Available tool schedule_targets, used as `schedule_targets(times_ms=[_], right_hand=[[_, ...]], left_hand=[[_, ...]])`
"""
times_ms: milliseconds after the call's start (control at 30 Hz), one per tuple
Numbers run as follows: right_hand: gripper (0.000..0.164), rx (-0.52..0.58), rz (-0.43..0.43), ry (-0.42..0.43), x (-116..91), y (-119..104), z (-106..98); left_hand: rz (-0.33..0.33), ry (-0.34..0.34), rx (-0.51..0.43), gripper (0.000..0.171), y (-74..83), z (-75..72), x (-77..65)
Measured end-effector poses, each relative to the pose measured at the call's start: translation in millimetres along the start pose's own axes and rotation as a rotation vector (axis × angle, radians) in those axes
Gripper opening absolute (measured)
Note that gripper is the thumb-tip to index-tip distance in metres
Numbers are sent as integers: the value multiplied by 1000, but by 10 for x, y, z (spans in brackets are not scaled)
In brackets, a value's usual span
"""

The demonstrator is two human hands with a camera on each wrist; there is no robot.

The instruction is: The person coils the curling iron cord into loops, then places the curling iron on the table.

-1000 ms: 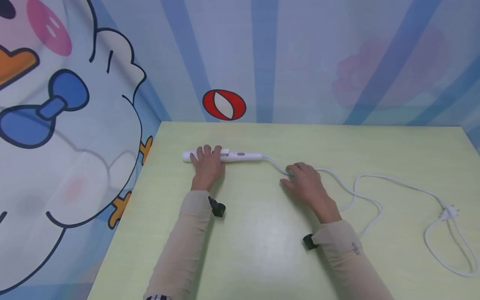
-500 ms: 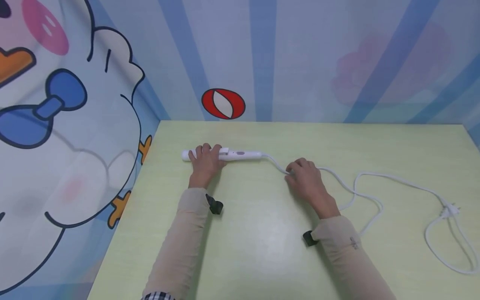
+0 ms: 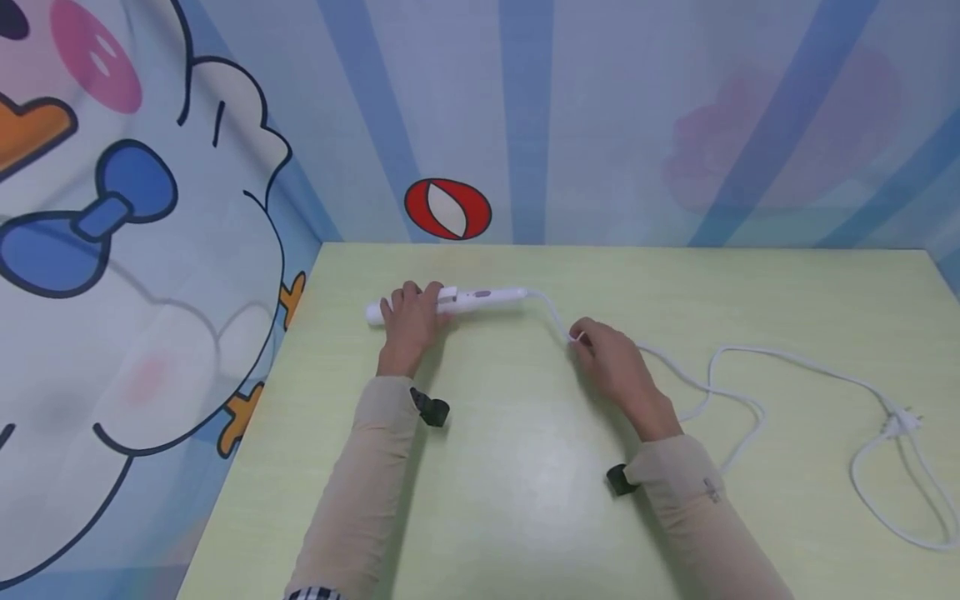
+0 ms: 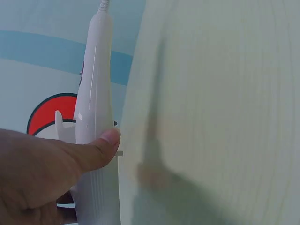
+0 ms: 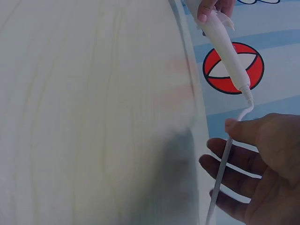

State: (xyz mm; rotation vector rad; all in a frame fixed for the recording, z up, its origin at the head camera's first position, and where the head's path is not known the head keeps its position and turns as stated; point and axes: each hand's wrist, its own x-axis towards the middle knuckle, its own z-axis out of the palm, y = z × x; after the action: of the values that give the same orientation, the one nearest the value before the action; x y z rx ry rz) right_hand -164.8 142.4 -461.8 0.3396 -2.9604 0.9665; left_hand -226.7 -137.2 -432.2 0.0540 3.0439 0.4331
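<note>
My left hand grips a white curling iron around its barrel part, toward the back left of the table. In the left wrist view the thumb presses along the curling iron, and its small clamp lever sticks out to the side. The cord end of the handle is tilted up, with a shadow below it. My right hand pinches the white power cord a short way from the handle. In the right wrist view the cord runs beneath the thumb and across the spread fingers.
Over the right side of the pale table the cord winds in loose loops, ending in a white plug. Behind the table stands a striped blue wall; a cartoon-printed panel borders the left.
The handle end of the curling iron has risen off the table and tilted. My right fingers have closed on the cord and lifted it slightly.
</note>
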Motion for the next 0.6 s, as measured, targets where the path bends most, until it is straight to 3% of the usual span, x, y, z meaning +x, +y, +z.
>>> schedule_targets(times_ms=[167, 333, 467, 600], right_hand=[[20, 84, 16, -27, 6, -61, -47], [24, 151, -19, 15, -1, -118, -75], [25, 198, -68, 40, 3, -146, -96], [25, 225, -120, 56, 9, -158, -123]], left_hand=[[-3, 10, -17, 49, 74, -111, -14], [16, 0, -90, 53, 159, -213, -44], [47, -54, -146, 54, 220, -290, -63], [123, -128, -187, 53, 259, -366, -87]])
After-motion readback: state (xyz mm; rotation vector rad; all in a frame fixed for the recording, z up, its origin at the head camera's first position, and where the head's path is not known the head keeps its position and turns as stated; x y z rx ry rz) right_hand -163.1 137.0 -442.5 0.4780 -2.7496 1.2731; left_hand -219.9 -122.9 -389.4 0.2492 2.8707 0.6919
